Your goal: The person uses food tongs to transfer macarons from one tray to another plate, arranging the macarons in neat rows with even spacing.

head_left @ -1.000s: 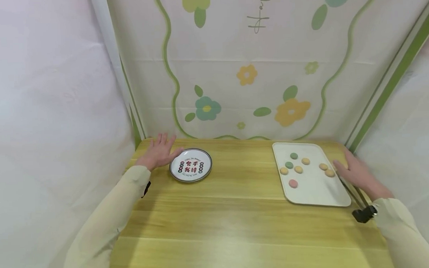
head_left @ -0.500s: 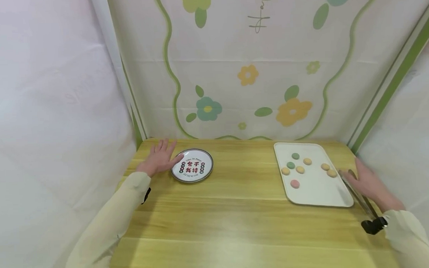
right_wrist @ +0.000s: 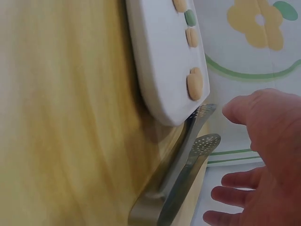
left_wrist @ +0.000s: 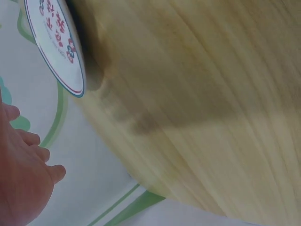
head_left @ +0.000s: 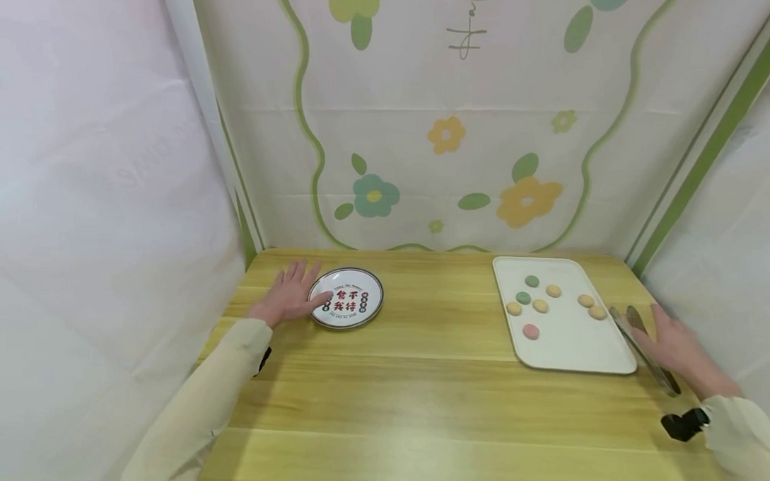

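My left hand (head_left: 290, 297) is held with fingers spread at the left of a round white plate (head_left: 352, 317) with a dark rim and red characters. Its thumb overlaps the plate's edge in the head view. On the right, metal tongs (right_wrist: 164, 193) with perforated tips lie along the right side of a white tray (head_left: 573, 347). My right hand (head_left: 684, 350) hovers beside the tongs, fingers loosely extended, nothing in its grasp; the right wrist view has a gap between hand and tongs. Several macarons rest on the tray: yellow (head_left: 554, 290), green (head_left: 532, 281) and one pink (head_left: 531, 331).
The wooden table (head_left: 391, 403) carries plate, tray and tongs. A flower-printed cloth (head_left: 447, 196) rises behind its far edge, and pale cloth hangs on both sides. Bare wood lies between plate and tray.
My right hand has shifted right and nearer to me, away from the tray, uncovering more of the tongs. The left hand has come slightly nearer, its thumb lower over the plate.
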Motion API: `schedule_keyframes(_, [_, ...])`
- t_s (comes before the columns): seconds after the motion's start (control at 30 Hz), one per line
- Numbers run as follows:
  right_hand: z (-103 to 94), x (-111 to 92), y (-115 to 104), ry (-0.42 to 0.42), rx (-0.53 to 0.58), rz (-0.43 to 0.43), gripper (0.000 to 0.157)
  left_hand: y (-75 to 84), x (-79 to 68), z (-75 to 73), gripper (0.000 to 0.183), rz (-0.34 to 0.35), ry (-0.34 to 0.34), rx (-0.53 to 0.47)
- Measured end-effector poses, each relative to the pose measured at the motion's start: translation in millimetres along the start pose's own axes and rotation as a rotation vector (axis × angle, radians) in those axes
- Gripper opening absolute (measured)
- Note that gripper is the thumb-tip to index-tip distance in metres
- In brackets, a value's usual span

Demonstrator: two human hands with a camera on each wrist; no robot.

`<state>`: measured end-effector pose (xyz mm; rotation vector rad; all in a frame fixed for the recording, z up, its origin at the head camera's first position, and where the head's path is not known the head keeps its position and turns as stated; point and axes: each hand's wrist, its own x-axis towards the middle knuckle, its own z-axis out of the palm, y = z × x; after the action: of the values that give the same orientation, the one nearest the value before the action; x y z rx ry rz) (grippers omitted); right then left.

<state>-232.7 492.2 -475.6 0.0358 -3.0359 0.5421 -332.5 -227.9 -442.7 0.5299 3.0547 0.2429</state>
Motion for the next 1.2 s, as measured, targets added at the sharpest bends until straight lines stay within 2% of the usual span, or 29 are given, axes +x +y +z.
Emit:
schedule_keyframes(0.23, [3.3, -11, 7, -0.021, -0.014, 0.023, 0.083, -1.7, -2.9, 9.2, 0.087, 0.011, -0.008, 0.01])
schedule_keyframes(0.57, [10.2, -14, 14, 0.001, -0.096, 0.028, 0.079, -8.6, -3.9, 27.7, 0.093, 0.054, -0.014, 0.038])
schedule_keyframes(0.9, [12.0, -19, 14, -0.089, -0.058, 0.066, 0.082, -13.7, -2.0, 38.4, 0.1, 0.095, -0.02, 0.092])
schedule_keyframes(1.03, [12.1, -19, 12, -0.095, -0.069, 0.06, 0.082, -17.7, -2.8, 42.8, 0.103, 0.112, -0.028, 0.13])
schedule_keyframes(1.2, [14.4, -19, 14, -0.092, -0.09, 0.061, 0.079, -19.2, -2.9, 44.9, 0.106, 0.123, -0.037, 0.126])
